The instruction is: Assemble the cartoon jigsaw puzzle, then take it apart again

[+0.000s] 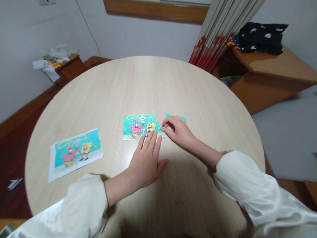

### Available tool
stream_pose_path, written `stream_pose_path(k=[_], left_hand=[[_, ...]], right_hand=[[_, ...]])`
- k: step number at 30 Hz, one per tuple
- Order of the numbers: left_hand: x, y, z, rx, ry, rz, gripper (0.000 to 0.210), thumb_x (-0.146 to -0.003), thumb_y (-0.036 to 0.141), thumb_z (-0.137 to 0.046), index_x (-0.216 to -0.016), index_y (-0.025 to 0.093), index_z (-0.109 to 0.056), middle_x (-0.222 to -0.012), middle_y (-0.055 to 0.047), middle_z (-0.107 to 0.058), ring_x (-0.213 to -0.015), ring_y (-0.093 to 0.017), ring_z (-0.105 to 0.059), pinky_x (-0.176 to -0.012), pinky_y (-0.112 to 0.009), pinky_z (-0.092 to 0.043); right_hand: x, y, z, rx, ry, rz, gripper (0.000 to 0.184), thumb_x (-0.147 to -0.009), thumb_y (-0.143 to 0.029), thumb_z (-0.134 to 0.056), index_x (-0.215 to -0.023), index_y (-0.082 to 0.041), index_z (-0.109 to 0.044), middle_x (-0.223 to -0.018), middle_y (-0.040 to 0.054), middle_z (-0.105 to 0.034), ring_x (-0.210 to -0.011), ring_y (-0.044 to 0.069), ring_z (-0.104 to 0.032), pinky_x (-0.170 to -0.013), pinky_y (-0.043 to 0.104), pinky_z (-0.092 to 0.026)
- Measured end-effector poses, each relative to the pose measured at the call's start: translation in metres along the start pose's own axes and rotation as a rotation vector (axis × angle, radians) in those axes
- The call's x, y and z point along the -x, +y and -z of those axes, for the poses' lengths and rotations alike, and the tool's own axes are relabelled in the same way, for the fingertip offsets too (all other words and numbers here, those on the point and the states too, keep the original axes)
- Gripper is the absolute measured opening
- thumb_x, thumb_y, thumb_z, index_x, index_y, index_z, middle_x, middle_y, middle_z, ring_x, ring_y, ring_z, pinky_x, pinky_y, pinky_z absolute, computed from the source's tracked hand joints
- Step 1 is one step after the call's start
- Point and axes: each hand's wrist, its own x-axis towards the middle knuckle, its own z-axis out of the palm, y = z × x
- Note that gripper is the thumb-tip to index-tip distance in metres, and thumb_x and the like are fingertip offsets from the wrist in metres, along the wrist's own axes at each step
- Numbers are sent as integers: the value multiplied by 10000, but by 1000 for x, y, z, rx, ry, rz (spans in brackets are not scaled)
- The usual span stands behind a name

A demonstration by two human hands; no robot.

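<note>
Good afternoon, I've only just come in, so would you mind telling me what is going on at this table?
A person is working on a jigsaw puzzle, mostly joined but with a gap at its upper right. The left hand rests its fingertips on the near edge; the right hand is at the right edge, though whether it grips a piece is unclear. Loose pieces lie just beyond it. A printed picture lies to the left.

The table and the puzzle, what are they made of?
The table looks like wood or wood-look laminate, smooth with a soft sheen; fine grain lines show. The puzzle is probably card with a smooth printed picture; it lies thin and flat, crossed by seams.
</note>
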Motion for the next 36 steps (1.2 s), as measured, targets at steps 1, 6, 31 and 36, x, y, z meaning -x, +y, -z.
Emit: stream_pose_path(k=[1,6,31,36], left_hand=[[0,0,0,1,-2,-1,685,-947,502,-347,-1418,4,-348,-1502,-251,-319,-1424,-328,-250,-1154,-508,-183],[0,0,1,0,-10,5,689,-946,501,-353,-1423,4,-339,-1504,-250,-316,-1424,-326,-250,-1156,-508,-177],[-6,0,4,26,74,26,572,-946,448,-373,-1369,67,-423,-1423,-222,-455,-1337,-336,-395,-1113,-523,-266],[-13,2,5,35,81,49,624,-934,461,-413,-1387,32,-393,-1375,-249,-480,-1284,-370,-433,-1082,-534,-297]], right_hand=[[0,0,0,5,1,0,58,-839,-218,-605,-809,-220,-556,-811,19,-651,-813,194,-576,-784,338,-340],[0,0,-1,-6,5,-1,95,-840,-237,-593,-780,-219,-522,-808,22,-630,-794,190,-552,-776,341,-343],[-11,37,16,156,211,-34,196,-895,-233,-484,-978,-224,-661,-924,91,-663,-920,255,-575,-799,400,-373],[-14,37,10,239,166,1,197,-887,-318,-554,-990,-226,-696,-959,98,-652,-947,266,-554,-812,423,-353]])
